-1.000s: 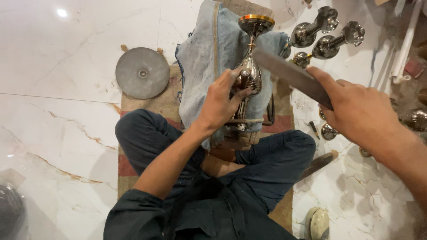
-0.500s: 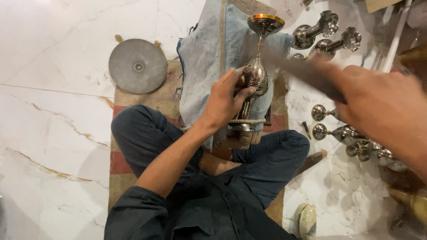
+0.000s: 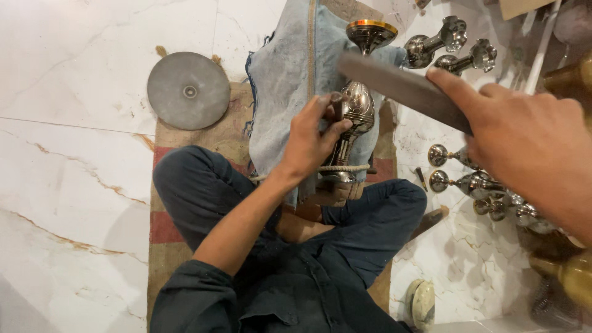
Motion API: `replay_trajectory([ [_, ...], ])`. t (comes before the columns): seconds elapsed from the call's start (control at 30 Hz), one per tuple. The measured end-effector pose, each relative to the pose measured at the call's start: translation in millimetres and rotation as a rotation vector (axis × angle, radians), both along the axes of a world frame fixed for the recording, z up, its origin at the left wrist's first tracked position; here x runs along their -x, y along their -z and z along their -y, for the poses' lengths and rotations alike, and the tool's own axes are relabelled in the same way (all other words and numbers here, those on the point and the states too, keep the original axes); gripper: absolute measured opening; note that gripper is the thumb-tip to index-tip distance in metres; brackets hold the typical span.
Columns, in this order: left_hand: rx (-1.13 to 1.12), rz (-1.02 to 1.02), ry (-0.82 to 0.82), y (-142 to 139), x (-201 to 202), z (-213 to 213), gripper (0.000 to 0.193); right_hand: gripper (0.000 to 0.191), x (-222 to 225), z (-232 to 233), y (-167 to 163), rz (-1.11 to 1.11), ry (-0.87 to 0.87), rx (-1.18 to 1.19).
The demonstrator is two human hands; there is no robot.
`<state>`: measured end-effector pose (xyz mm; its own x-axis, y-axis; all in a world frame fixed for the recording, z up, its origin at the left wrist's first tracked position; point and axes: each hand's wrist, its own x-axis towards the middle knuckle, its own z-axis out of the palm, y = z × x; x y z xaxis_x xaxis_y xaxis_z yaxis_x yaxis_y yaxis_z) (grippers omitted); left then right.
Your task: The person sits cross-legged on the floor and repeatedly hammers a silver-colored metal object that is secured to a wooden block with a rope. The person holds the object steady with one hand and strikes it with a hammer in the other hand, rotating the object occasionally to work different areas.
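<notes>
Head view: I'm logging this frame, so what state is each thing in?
Engraved metal vase: lying on the cloth, tied with cord.
Left hand: pressing a small tool against the vase.
Right hand: gripping a flat dark bar, raised.
Grey disc: flat on the mat.

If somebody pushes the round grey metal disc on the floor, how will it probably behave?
The grey disc lies flat, so it would probably slide rather than tip. It looks like solid metal, likely heavy for its size. Stood on its edge, it might roll.
</notes>
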<state>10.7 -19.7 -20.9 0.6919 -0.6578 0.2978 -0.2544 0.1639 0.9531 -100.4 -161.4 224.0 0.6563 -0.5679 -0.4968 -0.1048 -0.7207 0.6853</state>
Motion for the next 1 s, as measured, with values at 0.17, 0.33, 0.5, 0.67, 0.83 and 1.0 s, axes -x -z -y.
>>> replay_trajectory([
  [0.17, 0.046, -0.034, 0.113, -1.6, -10.5, -2.9, 0.042, 0.084, 3.1, 16.3, 11.6, 0.488, -0.071, -0.248],
  [0.33, 0.115, -0.052, 0.15, -5.1, -15.6, -6.2, 0.039, 0.08, -2.9, 16.0, 8.0, 0.009, -0.028, -0.098],
  [0.5, 0.051, -0.182, 0.131, -11.0, -13.2, -6.6, 0.031, 0.075, -27.0, 4.5, 3.6, 0.122, -0.019, -0.164],
  [0.67, -0.026, -0.33, 0.087, -17.9, -7.9, -8.1, 0.023, 0.076, -46.1, -4.4, 0.8, 0.243, -0.039, -0.27],
  [0.83, 0.066, -0.438, 0.01, -25.5, 0.8, -11.0, 0.026, 0.08, -53.2, -11.3, 1.5, 0.317, -0.069, -0.309],
  [1.0, 0.105, -0.463, -0.141, -24.6, -1.6, -24.4, 0.023, 0.081, -47.3, -13.0, 0.3, 0.167, -0.16, -0.156],
])
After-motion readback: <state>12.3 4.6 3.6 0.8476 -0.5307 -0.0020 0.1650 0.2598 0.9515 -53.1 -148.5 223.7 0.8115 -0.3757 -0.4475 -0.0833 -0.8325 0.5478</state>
